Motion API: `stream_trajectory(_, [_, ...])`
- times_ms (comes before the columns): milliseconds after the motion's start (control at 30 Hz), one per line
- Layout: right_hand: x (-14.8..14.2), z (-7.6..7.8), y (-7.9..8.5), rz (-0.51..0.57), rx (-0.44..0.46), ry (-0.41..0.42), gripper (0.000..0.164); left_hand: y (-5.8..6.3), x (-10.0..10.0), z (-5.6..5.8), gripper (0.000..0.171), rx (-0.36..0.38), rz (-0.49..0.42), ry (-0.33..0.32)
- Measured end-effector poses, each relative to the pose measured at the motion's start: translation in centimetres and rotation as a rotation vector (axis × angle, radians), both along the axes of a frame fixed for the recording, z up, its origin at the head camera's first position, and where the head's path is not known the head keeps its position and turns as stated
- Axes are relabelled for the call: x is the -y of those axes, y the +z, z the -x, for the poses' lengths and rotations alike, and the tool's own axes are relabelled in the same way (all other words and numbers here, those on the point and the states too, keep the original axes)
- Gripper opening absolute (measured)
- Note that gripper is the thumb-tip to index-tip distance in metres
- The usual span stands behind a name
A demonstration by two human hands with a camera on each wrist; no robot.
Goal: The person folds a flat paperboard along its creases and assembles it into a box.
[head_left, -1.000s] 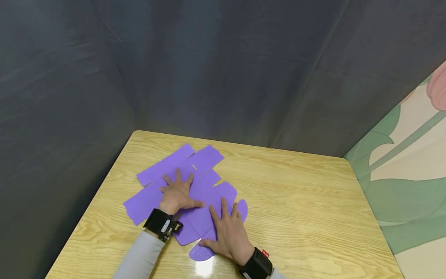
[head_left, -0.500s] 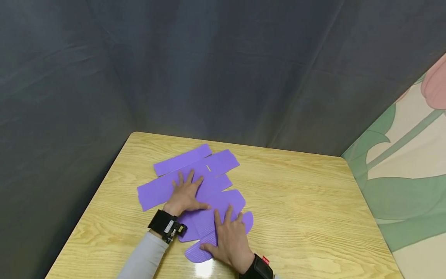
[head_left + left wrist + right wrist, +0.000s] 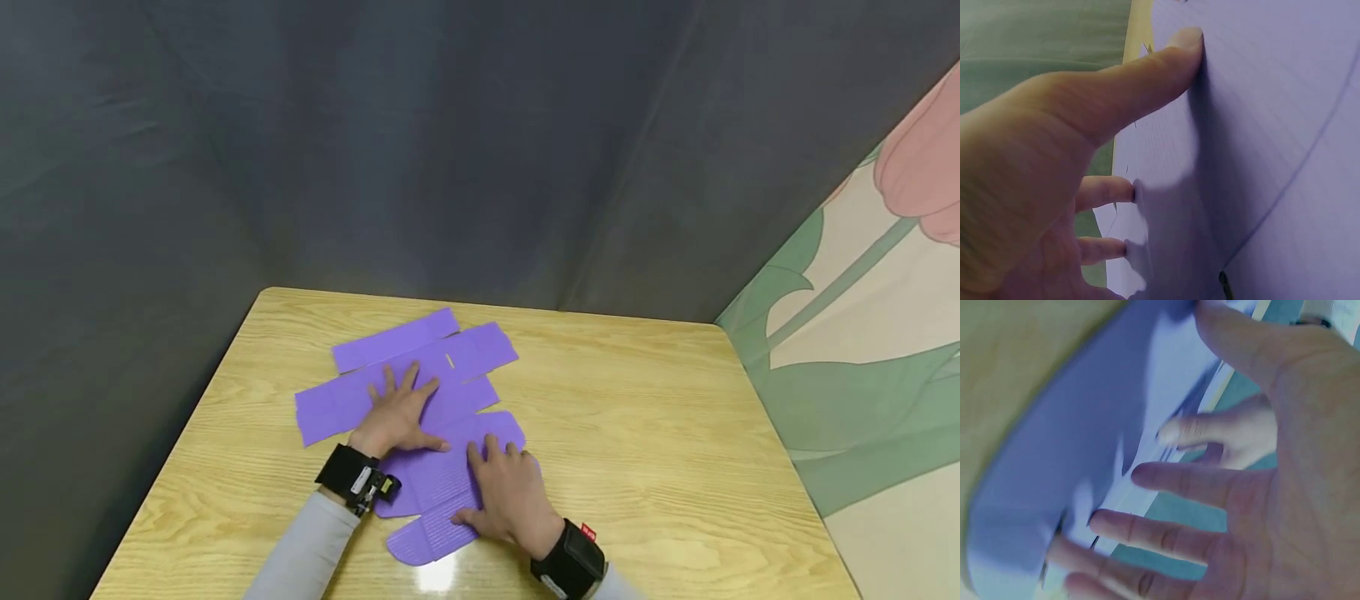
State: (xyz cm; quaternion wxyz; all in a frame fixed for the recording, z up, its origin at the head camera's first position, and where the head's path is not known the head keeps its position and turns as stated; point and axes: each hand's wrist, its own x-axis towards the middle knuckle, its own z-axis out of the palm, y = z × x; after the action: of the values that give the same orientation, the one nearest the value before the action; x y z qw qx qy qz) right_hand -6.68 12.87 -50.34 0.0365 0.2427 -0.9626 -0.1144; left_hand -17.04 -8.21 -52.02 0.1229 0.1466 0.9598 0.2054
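A flattened purple corrugated cardboard box blank (image 3: 405, 342) lies spread out, with cut flaps along its edges. My left hand (image 3: 393, 419) rests on its middle, fingers spread wide. The left wrist view shows the thumb (image 3: 1185, 47) and fingertips on its smooth surface. My right hand (image 3: 510, 496) is on the near right part, its fingers at the right edge and thumb on the ribbed near flap (image 3: 420, 537). In the right wrist view these fingers (image 3: 1179, 481) reach out nearly straight over the cardboard, partly hiding it. The rounded right ear of the flap is mostly behind the fingers.
A light wood-grain table (image 3: 637, 433) carries the blank. Dark grey curtain (image 3: 450, 150) hangs behind and to the left. On the right, beyond the table edge, is a cloth (image 3: 870, 375) with a pink and green flower print.
The blank has turned clockwise, its far flaps swinging right. My right hand has shifted slightly right, its fingers drawn closer together; the left hand stays spread and moved slightly right with the blank.
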Motion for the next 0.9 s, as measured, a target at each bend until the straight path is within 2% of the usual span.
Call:
stream_trajectory(133, [-1.4,2.0,-0.2,0.072,-0.027,0.052,0.105,0.1,-0.4,0.3,0.12,0.001,0.004,-0.039])
stream_trajectory(200, [-2.0,3.0,-0.4,0.121,-0.011,0.082,0.108,0.1,-0.7,0.4,0.119,-0.002,0.012,-0.057])
stream_trajectory(433, [-3.2,5.2,-1.2,0.26,0.21,0.098,0.118,-0.2,-1.7,0.8,0.116,0.017,-0.013,-0.121])
stream_trajectory(700, [-3.4,5.4,-2.1,0.281,0.287,0.075,0.12,-0.2,-1.8,1.3,0.115,0.022,-0.014,-0.168])
stream_trajectory(900, [-3.4,5.0,-2.4,0.274,0.265,0.046,0.117,-0.1,-2.1,1.5,0.115,0.026,-0.001,-0.194])
